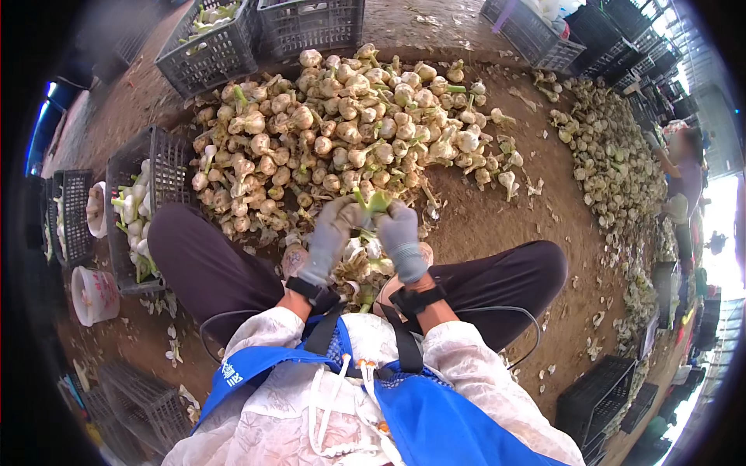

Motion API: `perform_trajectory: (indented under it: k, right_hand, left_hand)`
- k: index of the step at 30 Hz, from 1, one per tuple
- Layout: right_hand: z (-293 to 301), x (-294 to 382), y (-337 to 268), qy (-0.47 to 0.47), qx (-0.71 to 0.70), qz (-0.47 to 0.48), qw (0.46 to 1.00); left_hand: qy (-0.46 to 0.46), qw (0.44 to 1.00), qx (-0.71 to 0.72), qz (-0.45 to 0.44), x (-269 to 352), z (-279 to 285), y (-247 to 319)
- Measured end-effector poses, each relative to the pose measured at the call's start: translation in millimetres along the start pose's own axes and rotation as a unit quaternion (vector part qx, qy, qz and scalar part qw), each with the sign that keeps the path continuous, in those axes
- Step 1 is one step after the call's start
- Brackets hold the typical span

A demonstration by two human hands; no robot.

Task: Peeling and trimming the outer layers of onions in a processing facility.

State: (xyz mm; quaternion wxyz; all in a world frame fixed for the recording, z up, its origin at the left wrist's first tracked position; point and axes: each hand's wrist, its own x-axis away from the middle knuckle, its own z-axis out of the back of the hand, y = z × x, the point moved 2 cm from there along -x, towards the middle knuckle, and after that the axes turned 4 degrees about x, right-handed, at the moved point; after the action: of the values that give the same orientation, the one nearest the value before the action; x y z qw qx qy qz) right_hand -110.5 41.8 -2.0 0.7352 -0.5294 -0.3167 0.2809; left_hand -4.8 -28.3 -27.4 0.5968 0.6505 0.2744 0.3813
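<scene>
My left hand [341, 220] and my right hand [399, 230], both in grey work gloves, meet in front of me between my knees. Their fingers are closed on one garlic plant part with a green stalk and leaf sheath [377, 201]; its bulb, if it has one, is hidden by the gloves. Just beyond the hands lies a big heap of garlic bulbs [326, 128] in dry, soil-stained skins, some with short green stems. Beneath my hands, between my shoes, is a litter of peeled garlic skins and stalk pieces [367, 262].
A black plastic crate [169, 169] at my left knee holds cleaned white garlic with green stems. Near it stands a white bucket [95, 296]. Further crates [312, 26] line the far side of the heap. At right, a person [683, 175] is beside another garlic pile [612, 151].
</scene>
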Motion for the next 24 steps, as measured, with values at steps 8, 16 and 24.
perform_trajectory:
  k: [8, 16, 24]
  right_hand:
    - [-4.4, 9.7, 5.0, 0.01, -0.113, 0.014, 0.993]
    - [20.9, -4.1, -18.9, -0.098, -0.116, 0.062, 0.986]
    - [8.6, -37.8, 49.0, -0.045, 0.353, -0.076, 0.932]
  left_hand:
    - [0.075, 0.974, 0.214, 0.014, -3.5, -3.2, 12.4]
    - [-0.055, 0.842, 0.492, 0.216, -13.3, 9.8, 8.4]
    - [-0.092, 0.836, 0.531, 0.106, -10.6, 21.2, 17.9]
